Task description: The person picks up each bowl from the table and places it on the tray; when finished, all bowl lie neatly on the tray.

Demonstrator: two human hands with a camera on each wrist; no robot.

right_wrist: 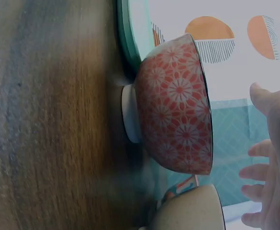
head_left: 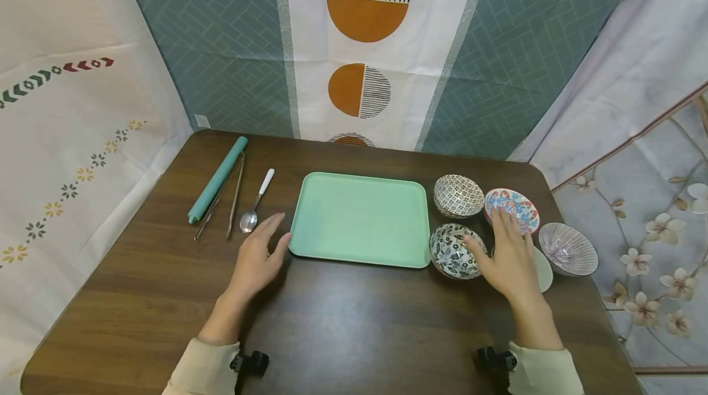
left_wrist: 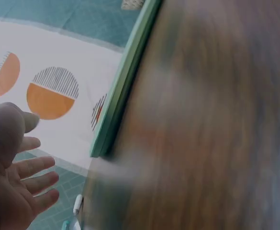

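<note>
My left hand [head_left: 257, 262], fingers spread and holding nothing, is by the left edge of a mint-green tray [head_left: 359, 220]. Just beyond its fingertips lies a white-handled spoon [head_left: 249, 220]. On the right, my right hand [head_left: 511, 260] hovers over a group of bowls with its fingers extended. Its thumb is over a bowl with a dark floral inside [head_left: 450, 254]; the right wrist view shows a bowl with a red flowered outside [right_wrist: 178, 105] beside the hand, not gripped. Past the fingertips is a red-and-blue patterned bowl [head_left: 517, 204]. A pale bowl [head_left: 544, 271] is partly hidden behind the hand.
A checkered bowl [head_left: 458, 196] stands behind the floral one, and a purplish striped bowl [head_left: 570, 249] at the far right. Left of the spoon lie metal tongs [head_left: 236, 197] and a teal rod-shaped thing [head_left: 218, 180]. The brown table [head_left: 354, 327] meets hanging cloths behind.
</note>
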